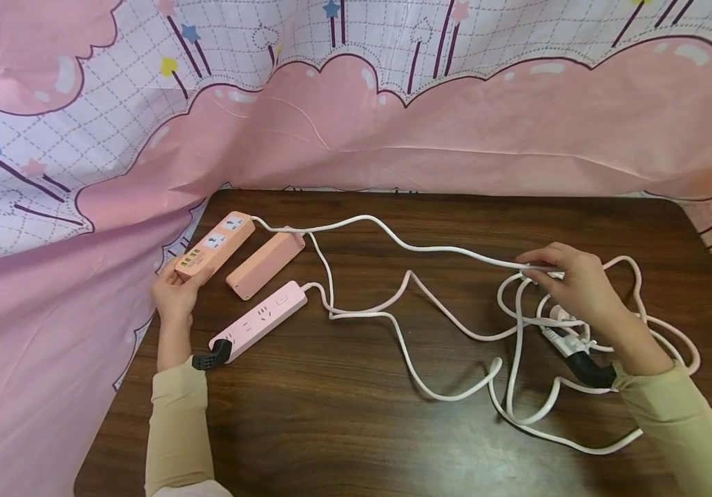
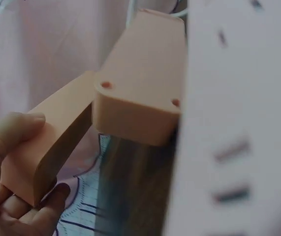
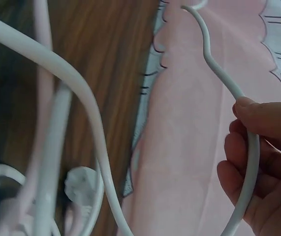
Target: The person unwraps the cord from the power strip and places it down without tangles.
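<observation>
My left hand (image 1: 177, 293) grips the near end of an orange power strip (image 1: 224, 238) with white sockets and green USB ports, at the far left of the table in the head view. In the left wrist view, the thumb lies on one face of this strip (image 2: 61, 113), fingers underneath. A white cord (image 1: 443, 249) runs from its far end across to my right hand (image 1: 570, 279), which pinches it between thumb and fingers above a tangle of cords. Beside the held strip lies a second orange power strip (image 1: 267, 262), its sockets out of sight. Nearer me is a pink power strip (image 1: 259, 322).
Looped white and pinkish cords (image 1: 520, 421) lie over the table's right side, with white plugs (image 1: 567, 342) among them below my right hand. Another cord (image 1: 414, 369) winds across the middle of the dark wooden table (image 1: 343, 442). A patterned pink cloth (image 1: 455, 159) hangs behind and at the left.
</observation>
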A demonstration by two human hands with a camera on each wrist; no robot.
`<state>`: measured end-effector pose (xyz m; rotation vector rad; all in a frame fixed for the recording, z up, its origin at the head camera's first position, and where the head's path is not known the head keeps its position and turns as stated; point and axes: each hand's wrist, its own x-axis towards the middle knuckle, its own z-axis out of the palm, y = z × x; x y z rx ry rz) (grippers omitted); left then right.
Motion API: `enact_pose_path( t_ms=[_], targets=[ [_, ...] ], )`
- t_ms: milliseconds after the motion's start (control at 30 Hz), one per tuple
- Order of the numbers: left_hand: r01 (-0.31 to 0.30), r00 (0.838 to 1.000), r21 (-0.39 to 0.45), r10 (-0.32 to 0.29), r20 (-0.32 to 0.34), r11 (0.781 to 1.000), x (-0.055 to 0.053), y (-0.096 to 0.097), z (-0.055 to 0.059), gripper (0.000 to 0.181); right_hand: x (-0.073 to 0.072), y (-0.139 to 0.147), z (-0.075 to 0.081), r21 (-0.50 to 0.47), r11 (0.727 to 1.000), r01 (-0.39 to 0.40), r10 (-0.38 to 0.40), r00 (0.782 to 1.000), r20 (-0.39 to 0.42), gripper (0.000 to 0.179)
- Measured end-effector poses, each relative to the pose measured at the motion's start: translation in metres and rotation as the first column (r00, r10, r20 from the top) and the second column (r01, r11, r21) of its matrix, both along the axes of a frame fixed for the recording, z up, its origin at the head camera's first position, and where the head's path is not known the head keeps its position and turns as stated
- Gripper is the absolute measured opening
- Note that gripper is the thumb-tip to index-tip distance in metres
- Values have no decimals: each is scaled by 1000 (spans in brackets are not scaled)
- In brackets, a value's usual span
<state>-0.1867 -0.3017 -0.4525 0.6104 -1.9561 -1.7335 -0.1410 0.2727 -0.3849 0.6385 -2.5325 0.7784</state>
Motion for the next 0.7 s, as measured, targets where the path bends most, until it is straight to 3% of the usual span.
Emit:
enact_pose_path(
  t_ms=[200, 367, 600, 700],
  targets=[
    [45, 990, -77, -34, 137, 996, 1, -5, -9, 49, -1, -7, -10, 5, 999, -40, 40, 999, 17, 25],
    [108, 967, -192, -58, 248, 975, 2, -10, -12, 46, -3, -13, -13, 17, 997, -77, 78, 997, -3, 25],
    [232, 888, -311, -70, 454, 922, 4, -13, -12, 55, -3, -16, -16, 44, 994, -101, 101, 995, 5, 28],
    [268, 865, -334, -74, 496, 904, 4, -12, -10, 59, -3, -16, -20, 56, 993, -100, 99, 995, 12, 27]
  ],
)
